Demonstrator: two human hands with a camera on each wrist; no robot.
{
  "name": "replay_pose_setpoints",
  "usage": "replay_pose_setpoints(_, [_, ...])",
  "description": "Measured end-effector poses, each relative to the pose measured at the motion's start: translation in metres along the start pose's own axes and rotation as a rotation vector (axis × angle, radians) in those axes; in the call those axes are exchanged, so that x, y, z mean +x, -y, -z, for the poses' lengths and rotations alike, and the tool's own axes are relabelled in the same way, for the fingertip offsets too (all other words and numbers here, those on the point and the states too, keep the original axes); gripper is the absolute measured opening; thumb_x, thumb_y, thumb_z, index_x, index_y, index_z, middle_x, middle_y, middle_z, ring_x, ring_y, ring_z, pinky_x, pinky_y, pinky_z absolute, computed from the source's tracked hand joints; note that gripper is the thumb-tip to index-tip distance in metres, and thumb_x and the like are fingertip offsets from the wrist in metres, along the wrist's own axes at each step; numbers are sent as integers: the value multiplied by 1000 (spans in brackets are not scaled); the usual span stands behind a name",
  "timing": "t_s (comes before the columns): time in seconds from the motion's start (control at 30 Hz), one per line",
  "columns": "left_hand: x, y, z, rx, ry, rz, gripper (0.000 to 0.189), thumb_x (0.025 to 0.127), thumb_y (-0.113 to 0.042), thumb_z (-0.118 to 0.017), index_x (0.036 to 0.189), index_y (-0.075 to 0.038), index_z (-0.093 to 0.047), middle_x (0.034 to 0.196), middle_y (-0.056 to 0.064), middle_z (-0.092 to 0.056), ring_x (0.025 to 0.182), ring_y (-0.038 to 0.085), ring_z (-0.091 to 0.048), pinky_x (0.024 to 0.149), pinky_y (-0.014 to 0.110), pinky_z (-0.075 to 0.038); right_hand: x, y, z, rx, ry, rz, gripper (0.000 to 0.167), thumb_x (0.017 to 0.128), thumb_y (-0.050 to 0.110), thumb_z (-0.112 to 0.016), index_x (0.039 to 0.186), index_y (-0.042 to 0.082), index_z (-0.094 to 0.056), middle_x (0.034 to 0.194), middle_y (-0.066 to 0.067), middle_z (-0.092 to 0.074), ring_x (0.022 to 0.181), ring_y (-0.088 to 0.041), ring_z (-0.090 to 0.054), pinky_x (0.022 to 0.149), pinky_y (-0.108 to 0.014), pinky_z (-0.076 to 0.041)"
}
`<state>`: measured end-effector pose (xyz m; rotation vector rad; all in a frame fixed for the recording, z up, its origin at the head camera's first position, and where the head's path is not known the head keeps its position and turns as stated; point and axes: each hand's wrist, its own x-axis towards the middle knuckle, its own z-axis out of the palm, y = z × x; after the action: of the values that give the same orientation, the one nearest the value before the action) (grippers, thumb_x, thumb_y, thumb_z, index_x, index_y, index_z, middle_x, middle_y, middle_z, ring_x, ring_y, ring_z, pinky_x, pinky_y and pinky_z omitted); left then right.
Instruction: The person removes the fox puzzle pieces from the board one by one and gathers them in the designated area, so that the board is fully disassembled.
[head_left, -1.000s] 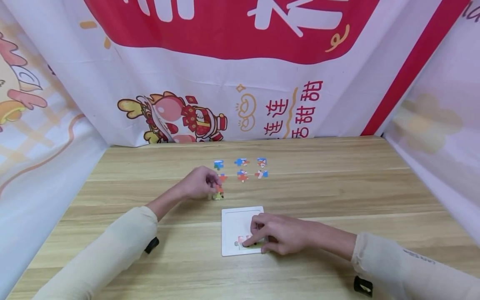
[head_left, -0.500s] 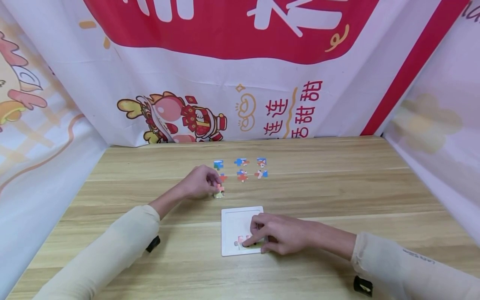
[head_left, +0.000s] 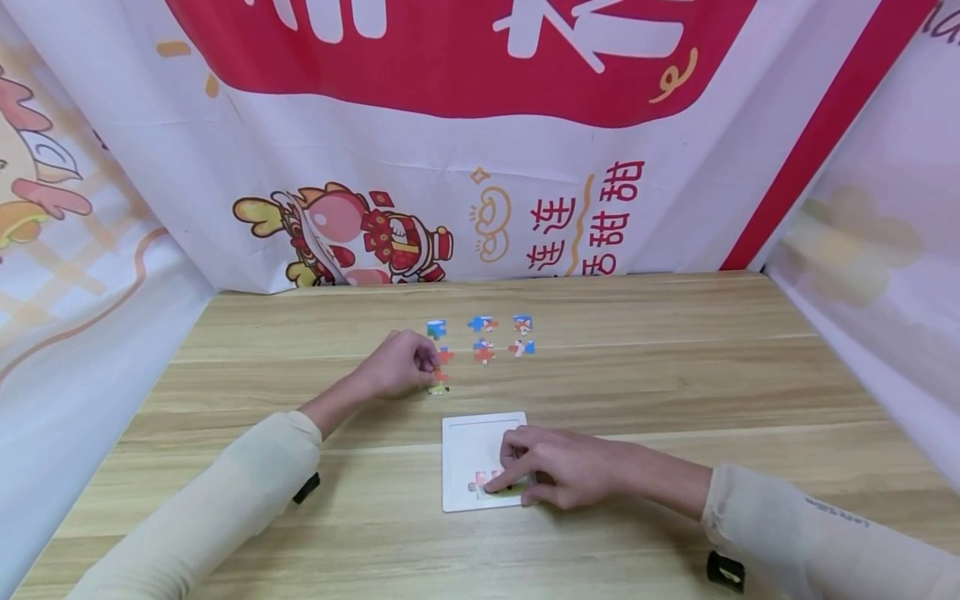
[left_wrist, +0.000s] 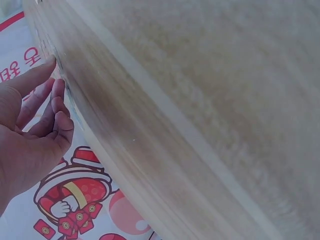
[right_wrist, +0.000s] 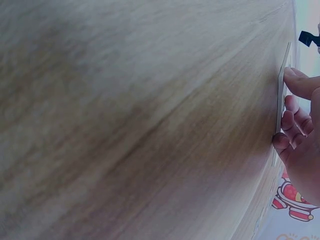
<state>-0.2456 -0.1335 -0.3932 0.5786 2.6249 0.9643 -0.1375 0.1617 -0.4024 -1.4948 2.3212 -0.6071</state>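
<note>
My left hand [head_left: 405, 364] is at a red-and-green puzzle piece [head_left: 439, 386] on the table, its thumb and fingertips pinching the left side. In the left wrist view, the fingers of the left hand [left_wrist: 37, 112] curve toward the thumb, and the piece is hard to make out. My right hand [head_left: 562, 467] rests on a white puzzle tray [head_left: 465, 442]. Its index finger presses a pink-and-white puzzle piece [head_left: 482, 480] low in the tray, and other fingers are bent. Seen from the right wrist, the hand [right_wrist: 300, 130] lies along the tray's thin edge [right_wrist: 281, 95].
Beyond the tray, several loose puzzle pieces lie in rows, among them a blue-and-green one [head_left: 437, 328] and a fox-face one [head_left: 522, 324]. The wooden table [head_left: 675, 375] ends at a printed cloth backdrop [head_left: 420, 150], with cloth sides left and right.
The left hand has shifted slightly, and the red-and-green piece has moved a little away from me with it. The right hand and the tray have stayed put.
</note>
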Motion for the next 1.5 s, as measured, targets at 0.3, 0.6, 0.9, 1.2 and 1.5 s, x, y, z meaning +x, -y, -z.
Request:
replay_pose_setpoints(0.3, [-3, 0, 2, 3, -32, -25, 8, 89, -6, -81, 93, -5, -74, 86, 4, -67, 79, 18, -59, 73, 30, -52, 2, 1, 1, 2, 22, -31, 40, 98, 17, -73, 135, 32, -70, 103, 11, -47, 93, -1, -45, 80, -13, -44])
replay_pose_setpoints(0.6, [-15, -8, 2, -1, -34, -55, 5, 92, -7, -79, 93, -5, -74, 86, 3, -67, 76, 18, -58, 69, 28, -52, 2, 3, 3, 0, 27, -49, 38, 98, 16, -73, 134, 29, -71, 103, 12, -49, 92, -1, -46, 79, -13, -44])
replay_pose_setpoints(0.9, [-29, -23, -8, 18, 21, -172, 5, 92, -4, -77, 96, -2, -75, 83, 0, -67, 76, 14, -57, 69, 26, -52, -2, 8, 0, -47, -31, -26, 29, 96, 17, -76, 124, 23, -77, 104, 10, -56, 93, -2, -47, 79, -12, -45])
replay_pose_setpoints(1.2, [-40, -34, -24, -10, 80, -258, 5, 90, -3, -79, 94, -4, -75, 81, -2, -66, 74, 12, -56, 68, 25, -52, -7, 10, 1, -28, -61, -26, 27, 96, 17, -76, 122, 20, -78, 106, 10, -58, 95, 0, -49, 83, -13, -47])
replay_pose_setpoints(1.5, [-49, -41, -45, -29, 147, -296, 8, 86, 0, -80, 91, -4, -74, 75, -6, -62, 69, 5, -54, 64, 22, -50, -15, 9, 0, -49, -107, -34, 27, 94, 13, -76, 121, 15, -78, 108, 7, -59, 98, -3, -52, 88, -18, -49])
